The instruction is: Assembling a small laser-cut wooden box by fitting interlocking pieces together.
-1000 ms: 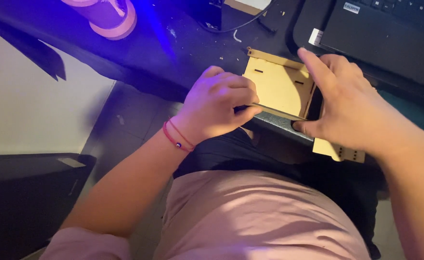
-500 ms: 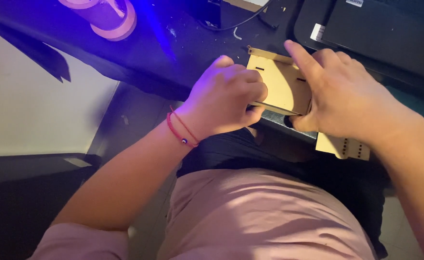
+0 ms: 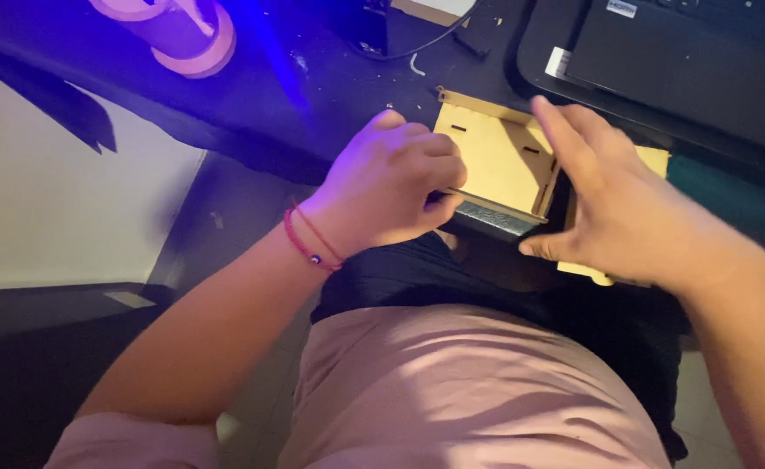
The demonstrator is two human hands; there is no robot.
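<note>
Pale thin plywood panels [image 3: 495,156] slotted into an open box at the dark bench [image 3: 313,87] edge look light, stiff and snappable, so the left hand [image 3: 391,178] pinches one edge while the right hand [image 3: 626,208], fingers spread, braces the side wall.

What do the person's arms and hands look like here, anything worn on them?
Both hands are bare, no gloves or rings visible. The left hand has thin red cord bracelets at the wrist, one with a small dark bead. The forearms are uncovered; a pale pink short sleeve shows at the left upper arm. The right hand wears nothing.
</note>
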